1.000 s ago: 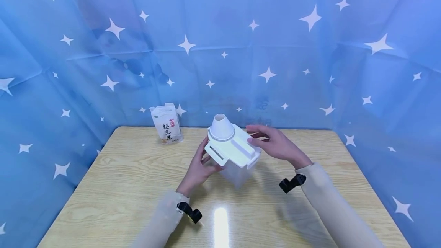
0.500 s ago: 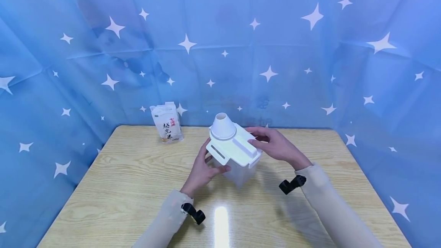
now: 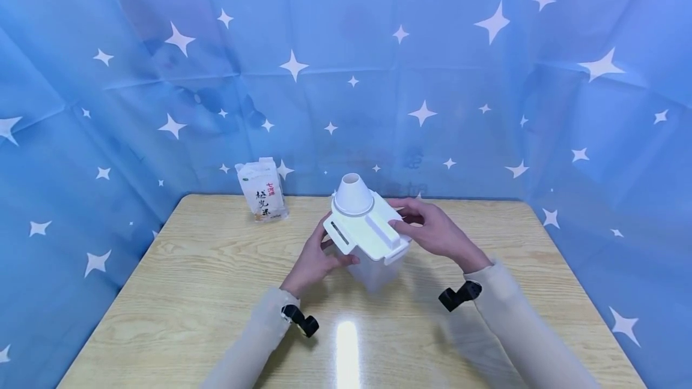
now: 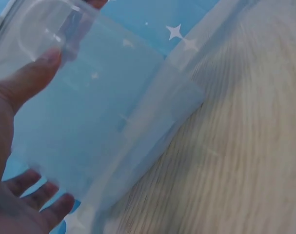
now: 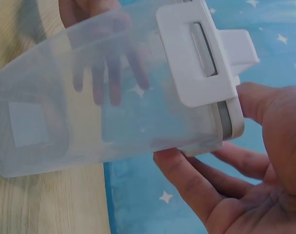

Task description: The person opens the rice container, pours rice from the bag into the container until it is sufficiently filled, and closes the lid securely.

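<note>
A clear, frosted plastic storage container (image 3: 374, 274) leans at a tilt over the table. Its white lid (image 3: 358, 236) carries a raised white cone (image 3: 354, 198) with a hole at its tip. My left hand (image 3: 315, 264) grips the container's body from the left, thumb in front and fingers spread on the opposite side. On the right, my right hand (image 3: 435, 230) holds the lid end, thumb on top and fingers against the side below. The right wrist view shows the slotted lid clasp (image 5: 199, 58) and a pale rectangular label (image 5: 28, 124). No contents show through the wall (image 4: 104, 112).
A white bag (image 3: 263, 191) with red and black characters stands at the back left of the wooden table (image 3: 194, 293). Behind the table hangs a blue curtain (image 3: 346, 29) with white stars. A black wrist camera (image 3: 459, 296) sits on the right sleeve.
The container has shifted slightly right and turned a little with both hands on it. The left thumb now shows farther along its front. The head view has tilted slightly down.
</note>
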The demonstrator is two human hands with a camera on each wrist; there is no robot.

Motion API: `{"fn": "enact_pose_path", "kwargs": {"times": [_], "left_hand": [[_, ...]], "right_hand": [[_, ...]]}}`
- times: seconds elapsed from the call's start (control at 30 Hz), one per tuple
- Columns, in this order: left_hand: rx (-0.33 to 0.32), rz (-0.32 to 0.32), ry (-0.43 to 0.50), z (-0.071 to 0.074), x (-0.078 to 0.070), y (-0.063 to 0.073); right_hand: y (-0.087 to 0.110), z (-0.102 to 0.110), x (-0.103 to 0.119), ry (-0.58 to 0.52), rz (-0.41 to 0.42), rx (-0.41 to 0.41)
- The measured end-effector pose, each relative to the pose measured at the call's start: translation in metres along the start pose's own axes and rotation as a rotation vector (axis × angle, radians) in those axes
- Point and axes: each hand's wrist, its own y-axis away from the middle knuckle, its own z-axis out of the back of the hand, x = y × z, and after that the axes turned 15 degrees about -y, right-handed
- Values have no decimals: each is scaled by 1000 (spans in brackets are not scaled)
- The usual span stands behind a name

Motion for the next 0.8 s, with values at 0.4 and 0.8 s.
{"fn": "enact_pose_path", "kwargs": {"times": [0.4,0.8], "left_hand": [[125,-10,-11,18,9,-17],[256,-137,-10,32,16,-36]], "right_hand": [[9,-16,5,55,-31,-104],[18,-37,18,113,-106,-202]]}}
